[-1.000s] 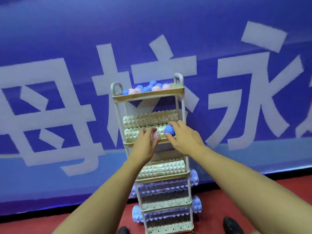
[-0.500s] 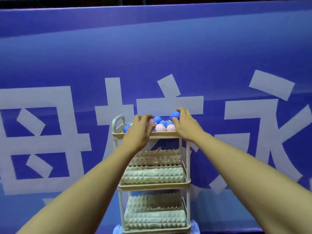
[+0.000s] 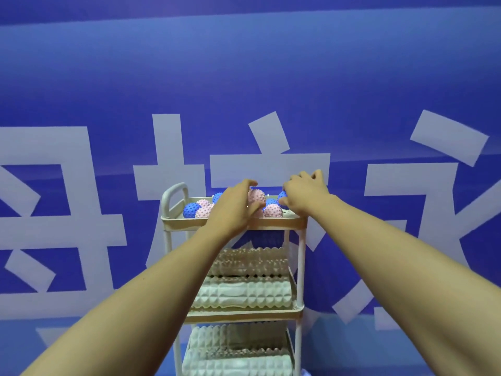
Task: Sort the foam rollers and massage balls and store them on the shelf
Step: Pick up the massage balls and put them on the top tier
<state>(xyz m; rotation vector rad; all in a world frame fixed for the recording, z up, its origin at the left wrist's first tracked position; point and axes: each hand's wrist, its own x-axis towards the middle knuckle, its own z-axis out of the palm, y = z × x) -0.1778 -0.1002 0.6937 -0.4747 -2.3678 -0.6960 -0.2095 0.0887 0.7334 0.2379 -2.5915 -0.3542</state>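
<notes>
On top shelf tray [image 3: 173, 223] | left hand [image 3: 234, 210] fingers curl round pink ball [image 3: 257, 197] | right hand [image 3: 306, 195] at 1 o'clock apparently pinches blue ball [image 3: 282, 196] | rollers [image 3: 244, 293] on lower tiers

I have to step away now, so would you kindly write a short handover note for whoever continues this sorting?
Left hand: grips a pink ball over the top tray.
Right hand: holds a blue ball at the tray's right end.
Done: other spiky balls lie in the top tray; cream foam rollers fill the two tiers below.
Left: set both balls down. Lower tiers are out of view.
</notes>
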